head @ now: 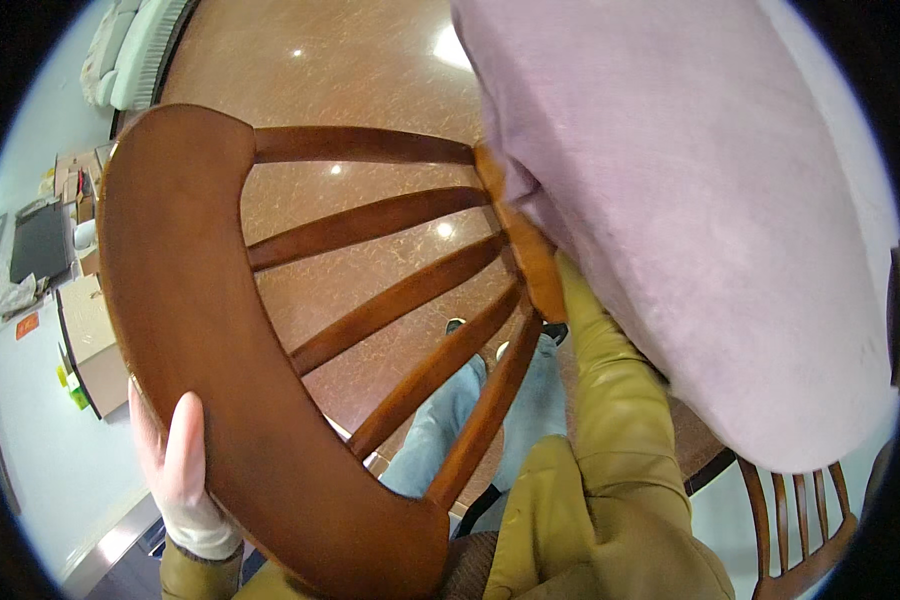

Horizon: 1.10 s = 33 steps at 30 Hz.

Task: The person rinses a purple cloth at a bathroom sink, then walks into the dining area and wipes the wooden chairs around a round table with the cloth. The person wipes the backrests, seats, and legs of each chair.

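A wooden chair with a slatted back fills the left and middle of the head view, its wide curved top rail (187, 300) nearest the camera. My left hand (184, 457) grips the outer edge of that rail at the lower left, thumb on its near face. My right arm, in an olive sleeve, reaches up beside the lower end of the slats; the right hand is hidden under a pale pink cloth (682, 225) or cushion cover that spans the right side. An orange-brown seat edge (532, 262) shows between the slats and the fabric.
Below lies a glossy brown marble-patterned floor (330, 82). A second slatted wooden chair (814, 562) stands at the lower right. A pale sofa (146, 52) is at the upper left. Boxes (94, 337) and other items rest on a white surface at the left.
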Each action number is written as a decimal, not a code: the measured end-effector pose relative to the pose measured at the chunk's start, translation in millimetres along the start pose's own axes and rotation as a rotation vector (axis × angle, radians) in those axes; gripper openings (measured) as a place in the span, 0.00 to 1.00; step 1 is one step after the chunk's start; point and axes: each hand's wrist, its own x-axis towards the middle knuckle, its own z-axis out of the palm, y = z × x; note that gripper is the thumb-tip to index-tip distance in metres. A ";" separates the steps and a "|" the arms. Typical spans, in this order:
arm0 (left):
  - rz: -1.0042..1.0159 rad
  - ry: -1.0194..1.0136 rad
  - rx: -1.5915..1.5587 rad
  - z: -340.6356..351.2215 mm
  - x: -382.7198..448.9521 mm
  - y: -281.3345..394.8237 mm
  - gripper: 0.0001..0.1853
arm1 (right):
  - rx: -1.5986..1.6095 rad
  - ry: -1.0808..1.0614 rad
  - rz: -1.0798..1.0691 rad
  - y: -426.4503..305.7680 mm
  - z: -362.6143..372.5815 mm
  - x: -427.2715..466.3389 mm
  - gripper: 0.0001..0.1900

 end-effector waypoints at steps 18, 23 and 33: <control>0.293 -0.051 -0.078 4.2 37.4 -16.6 0.51 | 1.571 0.585 0.778 -48.5 -168.7 -597.6 0.23; 1.053 0.198 0.045 -23.3 -27.8 29.3 0.37 | 1.858 0.875 0.497 -133.1 -251.2 -695.7 0.28; 0.395 -1.663 -0.301 153.1 -352.9 102.9 0.37 | 1.512 0.569 0.243 -144.9 -390.2 -778.7 0.29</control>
